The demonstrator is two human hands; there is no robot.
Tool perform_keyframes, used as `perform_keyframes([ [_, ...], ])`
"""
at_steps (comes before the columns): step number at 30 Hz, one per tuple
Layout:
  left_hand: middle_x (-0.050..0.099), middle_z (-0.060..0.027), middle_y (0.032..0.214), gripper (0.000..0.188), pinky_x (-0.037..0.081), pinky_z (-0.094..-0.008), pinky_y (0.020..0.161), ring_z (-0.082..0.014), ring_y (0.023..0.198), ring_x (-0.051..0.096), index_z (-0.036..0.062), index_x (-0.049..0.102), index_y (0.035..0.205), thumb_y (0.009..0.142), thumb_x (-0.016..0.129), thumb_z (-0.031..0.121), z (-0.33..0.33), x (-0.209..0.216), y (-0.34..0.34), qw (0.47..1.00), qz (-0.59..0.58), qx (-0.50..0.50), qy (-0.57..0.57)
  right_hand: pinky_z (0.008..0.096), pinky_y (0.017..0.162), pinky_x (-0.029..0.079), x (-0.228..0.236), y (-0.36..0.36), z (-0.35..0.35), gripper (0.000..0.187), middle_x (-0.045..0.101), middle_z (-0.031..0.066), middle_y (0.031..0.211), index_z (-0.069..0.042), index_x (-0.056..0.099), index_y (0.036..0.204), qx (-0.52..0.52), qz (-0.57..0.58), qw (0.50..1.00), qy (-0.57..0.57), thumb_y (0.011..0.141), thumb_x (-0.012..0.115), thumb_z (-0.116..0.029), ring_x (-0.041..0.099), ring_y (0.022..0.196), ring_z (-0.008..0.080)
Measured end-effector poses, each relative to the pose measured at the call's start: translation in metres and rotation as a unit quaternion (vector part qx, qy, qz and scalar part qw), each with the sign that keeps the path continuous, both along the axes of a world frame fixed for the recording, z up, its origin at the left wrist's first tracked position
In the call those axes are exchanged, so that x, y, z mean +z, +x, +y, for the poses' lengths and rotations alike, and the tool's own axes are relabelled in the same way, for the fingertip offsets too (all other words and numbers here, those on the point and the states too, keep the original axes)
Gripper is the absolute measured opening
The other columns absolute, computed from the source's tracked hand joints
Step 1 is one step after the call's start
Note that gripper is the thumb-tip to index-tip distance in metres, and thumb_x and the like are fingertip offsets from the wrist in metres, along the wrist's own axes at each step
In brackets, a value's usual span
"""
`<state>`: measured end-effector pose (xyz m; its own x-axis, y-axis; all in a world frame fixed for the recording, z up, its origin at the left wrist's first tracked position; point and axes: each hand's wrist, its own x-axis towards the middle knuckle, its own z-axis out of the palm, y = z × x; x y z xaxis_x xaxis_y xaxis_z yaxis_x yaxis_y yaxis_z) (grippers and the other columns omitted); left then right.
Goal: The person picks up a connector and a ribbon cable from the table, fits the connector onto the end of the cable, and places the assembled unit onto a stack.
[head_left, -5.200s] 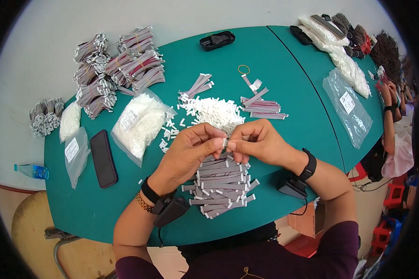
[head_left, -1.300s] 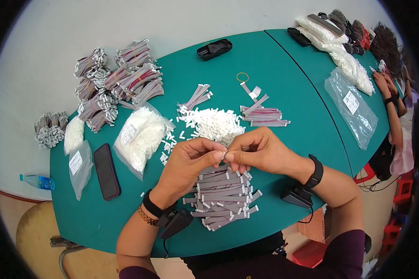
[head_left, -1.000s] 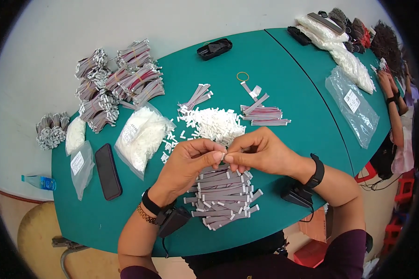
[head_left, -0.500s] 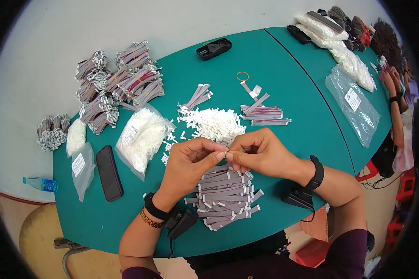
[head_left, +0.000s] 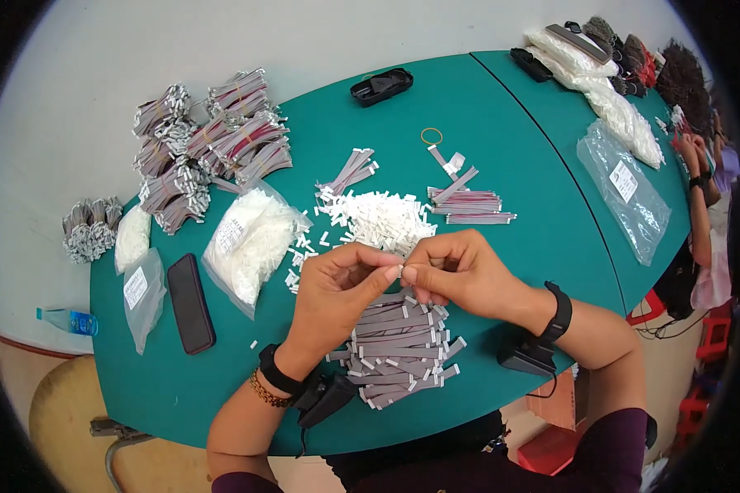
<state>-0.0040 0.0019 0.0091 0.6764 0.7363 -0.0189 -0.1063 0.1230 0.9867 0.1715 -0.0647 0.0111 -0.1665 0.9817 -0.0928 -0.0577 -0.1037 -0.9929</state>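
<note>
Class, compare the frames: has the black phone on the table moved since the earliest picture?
No. The black phone lies flat between the small clear bag and the bag of white pieces, as before; only the camera shifted.

A teal table (head_left: 501, 123) carries white connectors (head_left: 382, 218), grey ribbon strips (head_left: 395, 349) and a black phone (head_left: 190, 302).

One head view looks steeply down, close over the green table (head_left: 501, 107).

Fingers hiding the small piece

The left hand (head_left: 337, 300) and right hand (head_left: 460, 275) are covering whatever tiny white part (head_left: 400, 271) they are pinching; a co-worker (head_left: 707, 205) is getting cut off at the right rim.
</note>
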Motion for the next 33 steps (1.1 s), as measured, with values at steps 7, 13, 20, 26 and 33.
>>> perform_keyframes([
  [7, 0.062, -0.0042, 0.084, 0.010, 0.045, -0.0199, 0.068, -0.0077, 0.077, 0.056, -0.0011, 0.061, 0.090, 0.081, 0.062, 0.002, 0.002, -0.004, 0.000, 0.999, -0.005, 0.006, -0.053, 0.0176, 0.045, 0.034, -0.007, -0.003, -0.001, 0.018, 0.056, -0.0003, 0.062, -0.002, 0.059, 0.075, -0.025, -0.017, 0.998, 0.050, 0.088, 0.057, -0.014, 0.046, 0.051, 0.0020],
  [13, 0.062, -0.0044, 0.083, 0.012, 0.043, -0.0204, 0.065, -0.0079, 0.071, 0.054, -0.0009, 0.060, 0.091, 0.081, 0.062, 0.006, -0.002, -0.003, 0.003, 0.999, -0.016, 0.030, -0.006, 0.0178, 0.045, 0.032, -0.003, -0.003, 0.001, 0.017, 0.055, -0.0013, 0.061, -0.002, 0.058, 0.078, -0.020, -0.007, 1.000, 0.002, 0.088, 0.056, -0.015, 0.044, 0.051, 0.0010],
  [20, 0.060, -0.0031, 0.081, 0.016, 0.042, -0.0205, 0.062, -0.0081, 0.069, 0.051, -0.0011, 0.058, 0.096, 0.086, 0.058, 0.011, 0.006, -0.007, 0.002, 0.999, -0.024, -0.007, -0.022, 0.0179, 0.044, 0.029, -0.007, -0.004, 0.001, 0.018, 0.054, -0.0021, 0.059, -0.002, 0.057, 0.077, -0.029, 0.016, 0.999, 0.026, 0.087, 0.056, -0.016, 0.041, 0.050, -0.0002],
  [26, 0.054, -0.0008, 0.075, 0.017, 0.039, -0.0200, 0.060, -0.0069, 0.066, 0.047, 0.0007, 0.054, 0.096, 0.091, 0.050, 0.017, 0.012, -0.006, -0.001, 0.998, 0.016, -0.051, 0.019, 0.0177, 0.046, 0.032, -0.006, 0.002, 0.003, 0.017, 0.055, -0.0015, 0.061, -0.001, 0.059, 0.079, -0.027, 0.003, 0.999, 0.032, 0.088, 0.056, -0.015, 0.045, 0.054, 0.0010],
  [33, 0.046, 0.0028, 0.069, 0.018, 0.034, -0.0183, 0.059, -0.0033, 0.065, 0.039, 0.0027, 0.050, 0.083, 0.092, 0.049, 0.018, 0.010, -0.005, -0.002, 0.991, 0.064, -0.091, 0.068, 0.0174, 0.049, 0.036, -0.008, 0.002, 0.003, 0.013, 0.055, -0.0011, 0.064, -0.001, 0.059, 0.078, -0.014, -0.007, 1.000, 0.021, 0.086, 0.059, -0.012, 0.049, 0.057, 0.0021],
])
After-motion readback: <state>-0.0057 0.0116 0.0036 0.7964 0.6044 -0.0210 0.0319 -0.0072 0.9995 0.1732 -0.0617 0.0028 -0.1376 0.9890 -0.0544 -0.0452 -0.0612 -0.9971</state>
